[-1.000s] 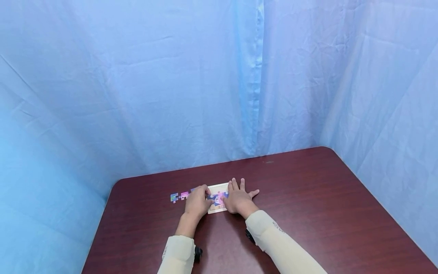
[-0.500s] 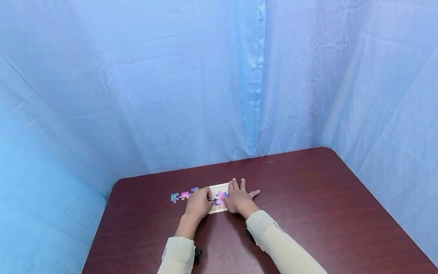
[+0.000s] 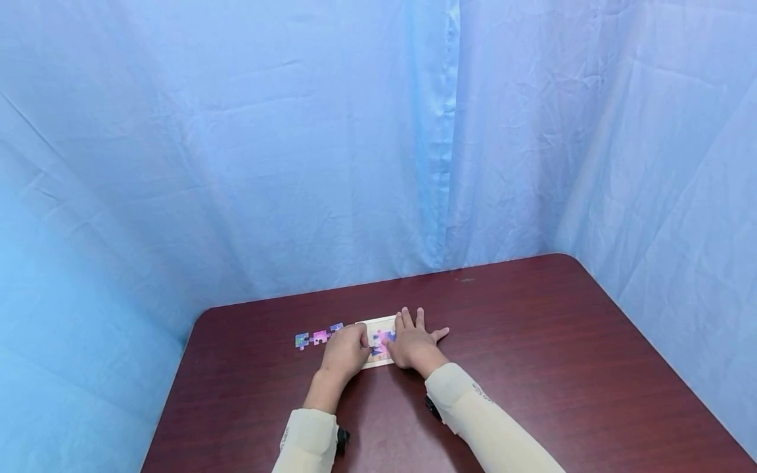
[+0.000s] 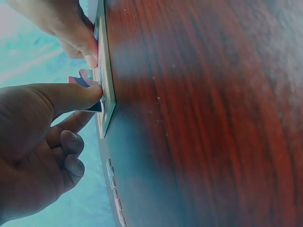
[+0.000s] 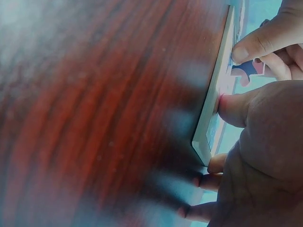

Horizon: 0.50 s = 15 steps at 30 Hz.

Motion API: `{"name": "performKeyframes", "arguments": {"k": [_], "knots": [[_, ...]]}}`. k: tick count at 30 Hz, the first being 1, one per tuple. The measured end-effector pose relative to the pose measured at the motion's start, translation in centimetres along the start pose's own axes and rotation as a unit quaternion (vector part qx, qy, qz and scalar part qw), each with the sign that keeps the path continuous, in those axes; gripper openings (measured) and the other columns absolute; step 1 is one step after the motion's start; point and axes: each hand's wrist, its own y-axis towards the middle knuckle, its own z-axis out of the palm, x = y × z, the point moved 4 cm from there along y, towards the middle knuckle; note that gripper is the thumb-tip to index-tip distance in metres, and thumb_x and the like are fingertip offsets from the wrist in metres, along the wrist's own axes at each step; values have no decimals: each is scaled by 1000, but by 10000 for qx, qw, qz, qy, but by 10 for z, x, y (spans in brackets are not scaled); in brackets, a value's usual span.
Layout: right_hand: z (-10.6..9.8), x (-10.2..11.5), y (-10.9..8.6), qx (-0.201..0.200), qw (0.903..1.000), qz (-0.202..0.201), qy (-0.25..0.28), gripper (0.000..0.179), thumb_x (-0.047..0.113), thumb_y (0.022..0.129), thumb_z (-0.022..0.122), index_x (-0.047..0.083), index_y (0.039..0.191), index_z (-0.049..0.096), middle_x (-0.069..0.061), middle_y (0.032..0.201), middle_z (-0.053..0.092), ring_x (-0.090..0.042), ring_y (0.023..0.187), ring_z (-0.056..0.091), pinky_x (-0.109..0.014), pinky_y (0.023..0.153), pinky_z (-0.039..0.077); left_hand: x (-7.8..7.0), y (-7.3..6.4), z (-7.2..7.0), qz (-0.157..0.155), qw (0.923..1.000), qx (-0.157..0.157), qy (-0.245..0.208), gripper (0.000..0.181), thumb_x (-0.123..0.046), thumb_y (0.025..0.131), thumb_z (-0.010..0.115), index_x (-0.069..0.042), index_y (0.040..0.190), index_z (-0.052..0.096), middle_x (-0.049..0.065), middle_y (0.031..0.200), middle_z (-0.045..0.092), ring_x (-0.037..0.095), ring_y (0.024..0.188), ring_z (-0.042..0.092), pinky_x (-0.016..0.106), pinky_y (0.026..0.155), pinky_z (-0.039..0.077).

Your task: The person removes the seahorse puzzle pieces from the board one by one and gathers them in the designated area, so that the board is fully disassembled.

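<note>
A small wooden puzzle tray (image 3: pixel 381 319) with a pale rim lies on the table, several joined pink and blue pieces (image 3: pixel 384 341) inside it. At its left side my left hand (image 3: pixel 345 350) pinches a jigsaw puzzle piece (image 4: pixel 81 81) between thumb and fingers. The piece is pink and dark blue, and it stands tilted up from the tray in both wrist views. My right hand (image 3: pixel 412 343) rests over the tray's right side with fingers spread, its thumb (image 5: pixel 233 109) pressing on the pieces inside. The hands hide both side edges of the tray from the head view.
Left of the tray lie loose puzzle pieces: a blue-green one (image 3: pixel 301 340), a pink one (image 3: pixel 320 337) and a blue one (image 3: pixel 336 326), partly beside my left hand. The dark red table (image 3: pixel 520 368) ends at a light blue curtain (image 3: pixel 296 164) behind and at the sides.
My left hand has turned slightly, its fingers curling in more over the tray's left side as the pinched piece tilts. My right hand has stayed in place.
</note>
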Motion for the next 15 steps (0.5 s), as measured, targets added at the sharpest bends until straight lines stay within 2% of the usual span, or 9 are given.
{"name": "performKeyframes", "arguments": {"k": [6,15], "knots": [[2,2,-1,174,9998,53,47,76,46,111,45,13,171,14,-6,181,4,-36,167,-7,-89,115,5,3,-2,-1,-156,9998,-43,-74,28,-16,90,83,-17,79,57,-3,67,52,12,62,48,29,61,40],[-1,0,0,22,10000,-46,-15,77,50,110,47,13,170,18,-7,181,8,-37,168,-2,-90,113,10,6,-3,-9,-60,9992,-310,-247,21,-21,93,83,-16,90,62,-4,74,59,11,65,50,30,63,42]]}}
